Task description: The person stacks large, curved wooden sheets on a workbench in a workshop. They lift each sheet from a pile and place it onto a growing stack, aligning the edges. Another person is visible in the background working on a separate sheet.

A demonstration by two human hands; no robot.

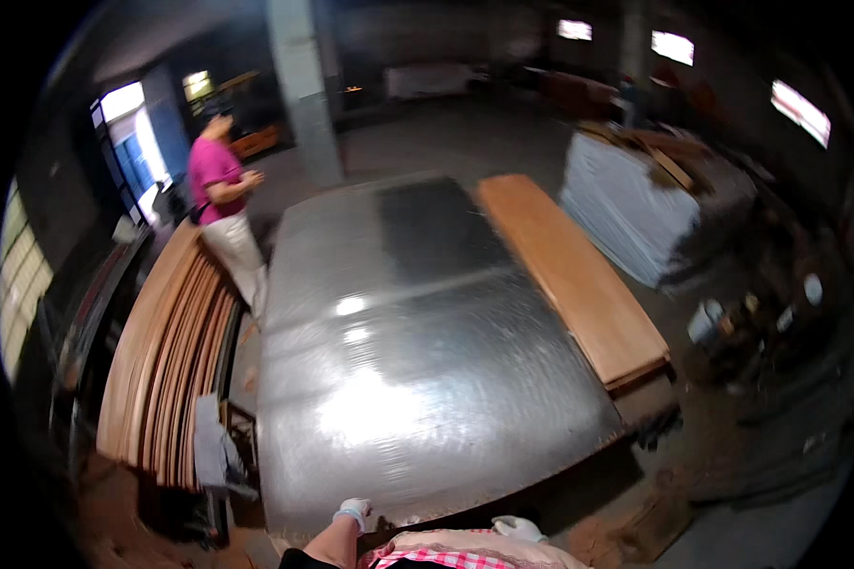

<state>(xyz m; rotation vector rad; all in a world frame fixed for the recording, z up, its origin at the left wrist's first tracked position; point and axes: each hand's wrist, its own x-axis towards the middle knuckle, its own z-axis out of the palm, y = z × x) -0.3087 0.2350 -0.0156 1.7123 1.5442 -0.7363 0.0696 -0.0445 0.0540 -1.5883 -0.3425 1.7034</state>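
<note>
My left hand (355,509), in a white glove, is over the near edge of a large shiny metal-topped table (389,351). I cannot make out whether its fingers are curled around anything. A small dark item (383,523) lies beside it at the table edge. My right hand (519,528), also gloved in white, is low by my pink checked apron (436,555), just off the table's near edge. Its fingers are too small and blurred to read. Long flat wooden panels (579,284) lie stacked along the table's right side.
Several curved-looking wooden boards (166,360) stand on edge at the left, with a grey cloth (215,446) at their near end. A person in a pink shirt (220,180) stands beyond them. A grey pillar (304,95) and a sheet-covered stack (626,199) are farther off; buckets (705,321) sit right.
</note>
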